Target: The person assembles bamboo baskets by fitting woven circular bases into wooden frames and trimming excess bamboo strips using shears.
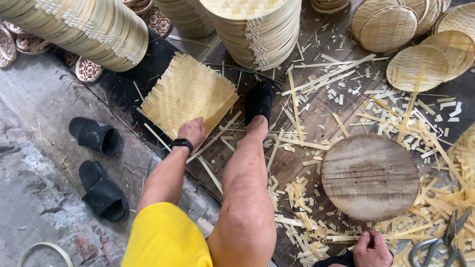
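My left hand (192, 131), with a black watch (182, 144) on the wrist, reaches forward and grips the near edge of a square woven bamboo mat (185, 93) lying on the floor. My left leg stretches out beside it, the foot in a black shoe (258, 100) next to the mat's right corner. My right hand (372, 250) sits low at the bottom edge, fingers curled, resting on something dark; what lies under it is hidden. A round wooden board (370, 177) is just beyond that hand.
Tall stacks of round woven trays (259, 20) stand at the back, with loose round trays (416, 67) at the right. Large scissors (440, 242) lie among bamboo strips and offcuts. Two black slippers (96, 135) and a bamboo hoop (45, 259) lie on the concrete at left.
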